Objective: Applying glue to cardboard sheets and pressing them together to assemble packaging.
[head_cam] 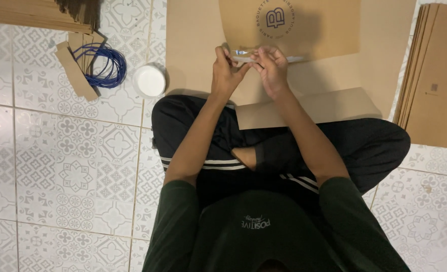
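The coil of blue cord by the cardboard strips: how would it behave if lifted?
The blue cord coil looks thin and loosely looped, so it would probably sag and spread. It seems light. Lying partly over cardboard strips, it might drag them.

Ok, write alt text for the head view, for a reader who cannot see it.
Seen from above, a person sits cross-legged on a patterned tile floor, left hand and right hand together holding a thin clear strip over a flat brown paper bag. A white round lid, a blue cord coil and a stack of brown sheets lie nearby.
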